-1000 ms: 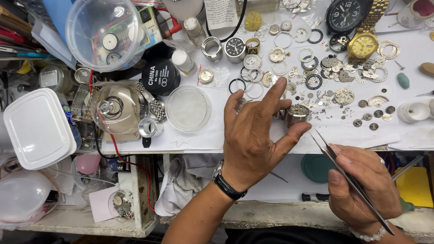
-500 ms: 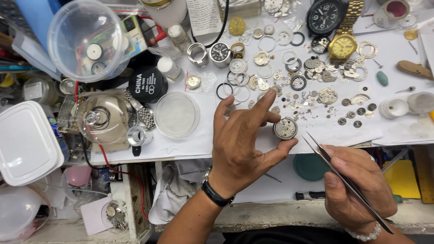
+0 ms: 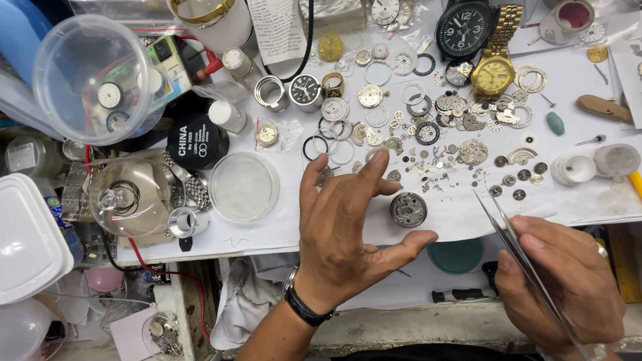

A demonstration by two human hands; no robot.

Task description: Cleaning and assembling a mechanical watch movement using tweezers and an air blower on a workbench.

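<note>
though near watch mvmt [image 3: 408,209], parts clutter [image 3: 455,144]

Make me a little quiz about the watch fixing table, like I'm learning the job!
1. True or false: the right hand holds thin metal tweezers.
2. What lies nearest the left hand? A) the round silver watch movement B) the gold metal wristwatch C) the clear round plastic dish
3. Fill in: the left hand's fingers are spread ____.

Key: 1 true. 2 A, just off the fingers on the white paper, not touched. 3 open, holding nothing.
</note>
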